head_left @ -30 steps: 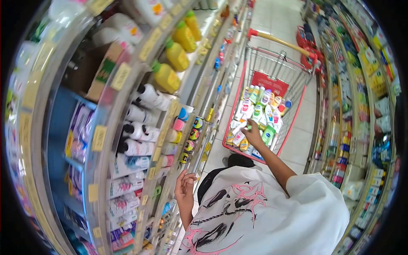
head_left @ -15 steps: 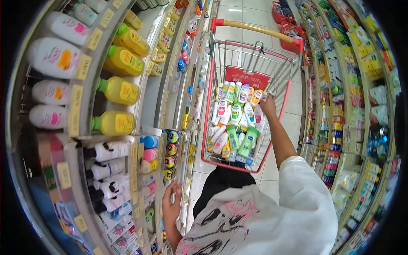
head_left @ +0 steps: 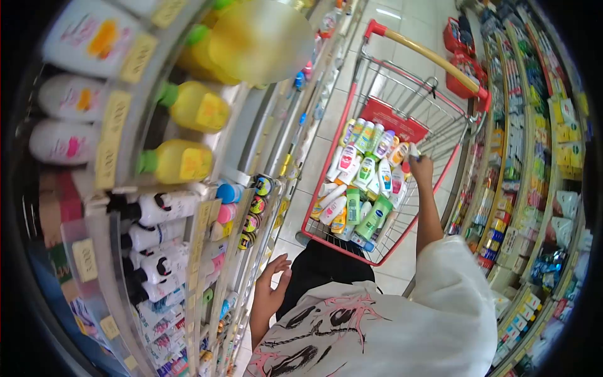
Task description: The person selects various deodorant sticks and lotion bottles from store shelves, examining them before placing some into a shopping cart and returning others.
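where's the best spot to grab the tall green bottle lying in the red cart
Probably around the middle of its body, coming from above. The tall green plastic bottle lies slanted on the other bottles near the front of the red wire shopping cart, with its broad side facing up and open space above it. The cart's walls block a sideways reach.

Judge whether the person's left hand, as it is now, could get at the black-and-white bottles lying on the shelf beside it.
Probably yes. The left hand hangs open and empty close to the shelf front, and the black-and-white bottles lie just above it with caps facing outward. Nothing blocks the way; the right hand is busy over the shopping cart.
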A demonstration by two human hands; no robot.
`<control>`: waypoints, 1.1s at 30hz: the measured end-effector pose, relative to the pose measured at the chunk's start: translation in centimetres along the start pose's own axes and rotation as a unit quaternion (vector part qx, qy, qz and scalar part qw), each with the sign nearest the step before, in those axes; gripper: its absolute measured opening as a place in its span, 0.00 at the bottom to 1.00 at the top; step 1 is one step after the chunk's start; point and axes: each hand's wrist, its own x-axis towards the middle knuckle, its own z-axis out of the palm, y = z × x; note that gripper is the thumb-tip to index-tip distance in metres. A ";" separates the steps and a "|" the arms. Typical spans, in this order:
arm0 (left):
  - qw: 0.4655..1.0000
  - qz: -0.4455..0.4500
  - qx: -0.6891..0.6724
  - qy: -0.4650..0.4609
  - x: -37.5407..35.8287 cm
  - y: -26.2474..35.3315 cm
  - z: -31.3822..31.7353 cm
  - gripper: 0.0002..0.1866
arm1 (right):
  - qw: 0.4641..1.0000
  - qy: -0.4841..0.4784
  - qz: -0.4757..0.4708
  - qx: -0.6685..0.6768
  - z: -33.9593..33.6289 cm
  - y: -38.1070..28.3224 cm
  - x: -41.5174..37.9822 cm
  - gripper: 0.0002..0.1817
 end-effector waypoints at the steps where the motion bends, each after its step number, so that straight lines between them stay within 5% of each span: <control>1: 1.000 0.003 -0.007 0.014 0.2 0.6 -0.3 0.19 | 0.983 -0.093 0.021 0.155 -0.9 -1.3 -2.1 0.18; 2: 0.999 0.024 -0.032 0.008 0.3 1.2 -0.6 0.19 | 0.890 -0.150 0.025 0.431 -0.5 -2.6 -5.3 0.19; 3: 0.997 0.046 -0.057 0.003 0.3 1.7 -0.8 0.18 | 0.821 -0.227 0.060 0.520 -2.1 -6.2 -9.8 0.22; 5: 0.993 0.081 -0.080 -0.008 0.5 2.3 -1.3 0.20 | 0.657 -0.364 0.055 0.657 -2.0 -9.9 -17.1 0.28; 7: 0.987 0.123 -0.101 -0.017 0.2 3.2 -2.0 0.22 | 0.569 -0.455 0.016 0.685 -1.0 -13.9 -23.8 0.29; 10: 0.957 0.179 -0.229 -0.017 -0.3 4.9 -3.9 0.30 | 0.585 -0.482 -0.079 0.647 -0.9 -20.9 -32.1 0.36; 14: 0.883 0.339 -0.303 0.116 -2.4 4.7 -6.1 0.34 | 0.630 -0.533 -0.318 0.466 -2.0 -25.8 -37.6 0.30; 17: 0.855 0.371 -0.347 0.103 -6.1 4.9 -8.6 0.28 | 0.551 -0.505 -0.509 0.428 -3.2 -30.0 -38.8 0.28; 22: 0.879 0.355 -0.320 0.019 -9.5 3.5 -11.9 0.28 | 0.515 -0.610 -0.465 0.382 -8.4 -36.0 -44.0 0.32; 24: 0.813 0.307 -0.487 -0.092 -10.0 4.4 -12.5 0.40 | 0.471 -0.629 -0.542 0.298 -9.2 -37.4 -44.4 0.27; 26: 0.807 0.352 -0.465 -0.090 -10.4 5.9 -13.3 0.39 | 0.465 -0.627 -0.549 0.299 -11.2 -39.3 -45.7 0.26; 29: 0.798 0.443 -0.406 -0.032 -10.4 7.2 -13.0 0.33 | 0.439 -0.447 -0.680 0.381 -15.3 -43.1 -48.0 0.29; 33: 0.859 0.373 -0.351 -0.028 -10.1 6.3 -11.8 0.26 | 0.426 -0.297 -0.748 0.414 -23.0 -50.0 -51.9 0.30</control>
